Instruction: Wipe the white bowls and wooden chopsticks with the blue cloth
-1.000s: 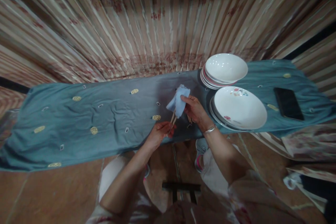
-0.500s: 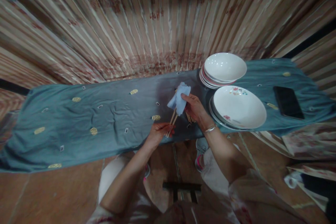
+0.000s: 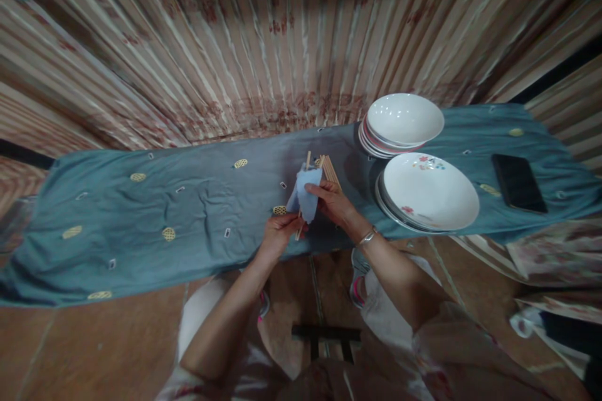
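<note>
My left hand (image 3: 281, 232) pinches the near ends of wooden chopsticks (image 3: 308, 159), which point away from me above the cloth-covered table. A light blue cloth (image 3: 308, 195) is wrapped around their middle, hiding most of their length. My right hand (image 3: 333, 200), with a bracelet at the wrist, is closed on that cloth, its thumb on top. The chopstick tips stick out past the cloth's far side. Just beyond my right hand, more chopsticks (image 3: 329, 168) lie in a bundle on the table, partly covered by the hand.
Right of my hands stand a stack of white bowls (image 3: 405, 120) and, nearer, a stack of flowered plates (image 3: 435, 197). A black phone-like slab (image 3: 519, 183) lies farther right. The table wears a teal cloth (image 3: 122, 219); a pleated curtain (image 3: 291, 62) hangs behind it.
My right hand and the blue cloth have slid down the chopsticks toward my left hand, so the far tips now show. The bundle on the table is more exposed.
</note>
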A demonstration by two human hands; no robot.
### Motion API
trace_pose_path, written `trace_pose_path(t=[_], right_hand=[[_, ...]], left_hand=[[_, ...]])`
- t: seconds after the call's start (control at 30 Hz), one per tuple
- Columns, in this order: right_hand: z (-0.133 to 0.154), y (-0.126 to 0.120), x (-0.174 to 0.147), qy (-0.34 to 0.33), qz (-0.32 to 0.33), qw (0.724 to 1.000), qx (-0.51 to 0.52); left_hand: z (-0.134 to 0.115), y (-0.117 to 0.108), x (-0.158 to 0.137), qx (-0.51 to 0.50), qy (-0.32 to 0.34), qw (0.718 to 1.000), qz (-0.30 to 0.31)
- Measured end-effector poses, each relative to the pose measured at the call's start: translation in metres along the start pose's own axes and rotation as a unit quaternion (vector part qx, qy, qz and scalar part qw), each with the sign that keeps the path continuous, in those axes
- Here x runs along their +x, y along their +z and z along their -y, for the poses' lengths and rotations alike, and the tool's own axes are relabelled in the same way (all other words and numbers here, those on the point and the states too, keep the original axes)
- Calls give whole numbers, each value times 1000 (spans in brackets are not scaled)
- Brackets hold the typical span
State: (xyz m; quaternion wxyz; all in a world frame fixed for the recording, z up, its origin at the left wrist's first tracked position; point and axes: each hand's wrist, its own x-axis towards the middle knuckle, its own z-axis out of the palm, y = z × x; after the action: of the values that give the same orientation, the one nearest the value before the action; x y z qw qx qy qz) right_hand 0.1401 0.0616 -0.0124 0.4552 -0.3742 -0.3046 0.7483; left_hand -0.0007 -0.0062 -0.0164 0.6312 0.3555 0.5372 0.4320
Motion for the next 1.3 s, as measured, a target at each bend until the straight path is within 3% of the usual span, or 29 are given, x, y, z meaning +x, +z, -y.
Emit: trace_pose_path(t=[0.4, 0.67, 1.0, 1.3], right_hand=[[-4, 0, 2, 0, -3, 1000, -18], [17, -9, 3, -53, -35, 998, 4], [31, -16, 7, -101, -52, 993, 24], [37, -28, 20, -153, -72, 984, 48]], left_hand=[[3, -6, 5, 83, 49, 995, 15], [6, -3, 2, 101, 25, 994, 33], [13, -11, 4, 162, 63, 984, 44], [7, -52, -3, 333, 198, 921, 45]])
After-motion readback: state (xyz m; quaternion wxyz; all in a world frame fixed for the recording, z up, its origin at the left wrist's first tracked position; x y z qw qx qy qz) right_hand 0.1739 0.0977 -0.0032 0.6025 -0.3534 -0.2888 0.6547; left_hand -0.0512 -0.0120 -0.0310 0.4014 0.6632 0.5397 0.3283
